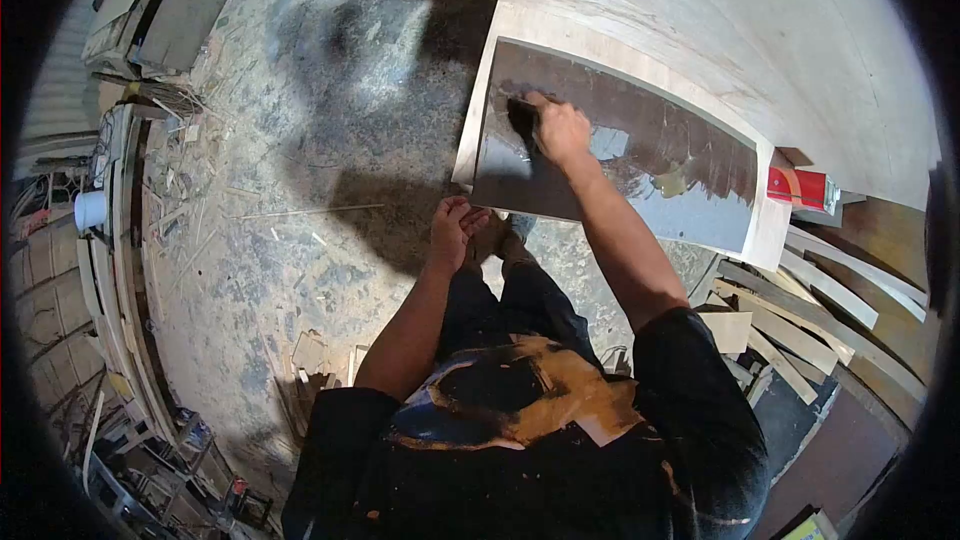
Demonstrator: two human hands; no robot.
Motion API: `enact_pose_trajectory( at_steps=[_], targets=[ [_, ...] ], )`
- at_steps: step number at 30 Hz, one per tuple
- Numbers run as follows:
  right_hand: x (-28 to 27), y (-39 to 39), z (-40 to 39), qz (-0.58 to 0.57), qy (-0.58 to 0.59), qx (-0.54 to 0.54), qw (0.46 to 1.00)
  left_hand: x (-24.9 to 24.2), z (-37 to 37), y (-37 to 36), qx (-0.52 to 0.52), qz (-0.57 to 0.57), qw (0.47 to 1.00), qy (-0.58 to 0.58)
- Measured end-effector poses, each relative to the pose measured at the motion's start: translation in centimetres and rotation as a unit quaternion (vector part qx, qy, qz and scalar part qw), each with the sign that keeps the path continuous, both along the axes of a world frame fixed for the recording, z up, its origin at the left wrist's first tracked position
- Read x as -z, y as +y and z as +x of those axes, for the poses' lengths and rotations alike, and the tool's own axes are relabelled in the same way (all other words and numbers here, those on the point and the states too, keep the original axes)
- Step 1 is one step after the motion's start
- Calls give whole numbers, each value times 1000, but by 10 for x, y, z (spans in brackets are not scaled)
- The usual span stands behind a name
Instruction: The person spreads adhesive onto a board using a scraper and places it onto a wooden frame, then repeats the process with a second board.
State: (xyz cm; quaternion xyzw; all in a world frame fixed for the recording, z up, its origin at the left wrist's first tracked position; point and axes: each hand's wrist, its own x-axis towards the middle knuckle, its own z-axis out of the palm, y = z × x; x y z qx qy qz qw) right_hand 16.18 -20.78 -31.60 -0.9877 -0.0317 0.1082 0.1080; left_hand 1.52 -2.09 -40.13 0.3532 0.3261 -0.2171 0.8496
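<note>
From here, the right hand (562, 130) is bunched over the smeared panel (650, 145) on the plywood counter (766, 225), the left hand (457, 230) curled near the panel's corner; I can't tell what either grip holds. A red box (800, 189) and wood strips (795, 325) crowd the right.

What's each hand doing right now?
Left hand: partly curled by the dark panel; grip unclear.
Right hand: curled over the panel; can't tell if holding anything.

The panel (690, 220) is grey with streaky dark brown; shirt (560, 485) black, printed orange and blue; container (797, 188) red; floor (300, 150) mottled grey-beige.
</note>
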Motion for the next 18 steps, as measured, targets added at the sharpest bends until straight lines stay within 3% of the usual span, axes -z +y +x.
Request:
enact_pose_trajectory(
  at_steps=[2,5,9,11,13,15,17,18],
  targets=[
    [31,1,-2,-68,69,-49,994,4,-1,-1,-1,-6,1000,-18],
    [41,0,-38,16,-114,-161,980,-10,4,-2,10,12,1000,1],
    [5,1,-3,3,-13,-114,993,-2,1,-1,-11,-5,1000,11],
    [9,1,15,-20,-20,-40,999,0,0,0,-5,1,1000,13],
    [36,4,1,-31,-1,-36,999,-3,-1,0,-1,5,1000,6],
    [59,5,-27,19,-205,-170,964,-4,1,0,1,8,1000,-7],
    [7,10,-27,15,-143,-170,975,-3,0,-1,-5,2,1000,3],
    [-9,9,-17,-25,-43,-143,989,-3,1,-1,-5,2,1000,0]
  ],
)
